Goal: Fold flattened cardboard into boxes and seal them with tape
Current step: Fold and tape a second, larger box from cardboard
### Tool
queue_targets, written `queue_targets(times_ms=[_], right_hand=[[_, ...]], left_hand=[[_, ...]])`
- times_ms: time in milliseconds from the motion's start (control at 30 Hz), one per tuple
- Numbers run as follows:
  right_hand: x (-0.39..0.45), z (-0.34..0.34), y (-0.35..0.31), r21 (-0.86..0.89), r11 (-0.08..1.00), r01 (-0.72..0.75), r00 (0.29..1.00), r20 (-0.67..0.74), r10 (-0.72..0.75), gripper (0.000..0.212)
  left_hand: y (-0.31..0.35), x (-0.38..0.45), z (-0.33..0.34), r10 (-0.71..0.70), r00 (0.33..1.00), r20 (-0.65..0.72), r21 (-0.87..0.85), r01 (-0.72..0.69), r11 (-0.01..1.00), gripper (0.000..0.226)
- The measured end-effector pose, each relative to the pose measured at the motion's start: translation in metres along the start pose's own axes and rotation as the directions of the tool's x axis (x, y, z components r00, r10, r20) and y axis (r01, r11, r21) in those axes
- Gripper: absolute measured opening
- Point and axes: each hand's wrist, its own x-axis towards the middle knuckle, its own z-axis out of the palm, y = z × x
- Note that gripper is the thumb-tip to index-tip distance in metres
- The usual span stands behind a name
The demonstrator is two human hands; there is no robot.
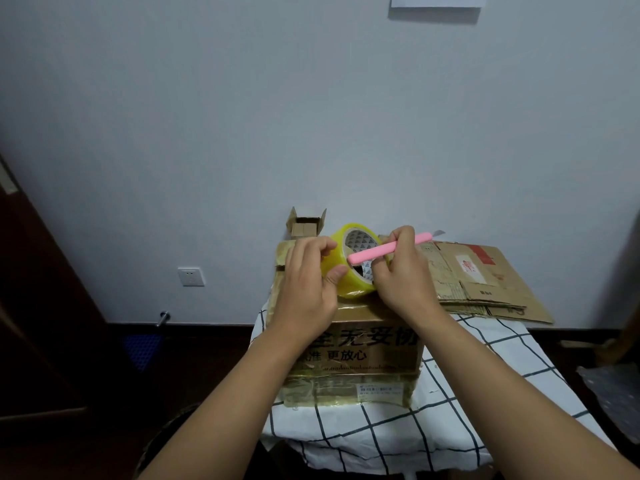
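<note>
Gripping tape roll (349, 268) w/ left hand (308, 278), right hand (398, 271) clutching pink cutter (388, 251); blade could slip, nick fingers.

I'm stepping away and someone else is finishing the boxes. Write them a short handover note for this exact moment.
Left hand: grip on the yellow tape roll, held above the big box.
Right hand: holds the pink cutter and also touches the roll.
Big box stands on the checked cloth, old tape on its sides; its top is hidden by the hands.
Small box behind it is folded but open.
Flattened cardboard lies to the right, unfolded.
Left: tape the boxes, fold the flat pieces.
</note>
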Motion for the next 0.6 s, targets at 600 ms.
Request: queue_targets(times_ms=[600], right_hand=[[0.0004,0.0004,-0.0017,-0.007,1.000,-0.017,1.000,0.016,0.017,0.023]], left_hand=[[0.0019,-0.0022,0.0011,-0.014,1.000,-0.003,-0.030,0.014,0.999,0.025]])
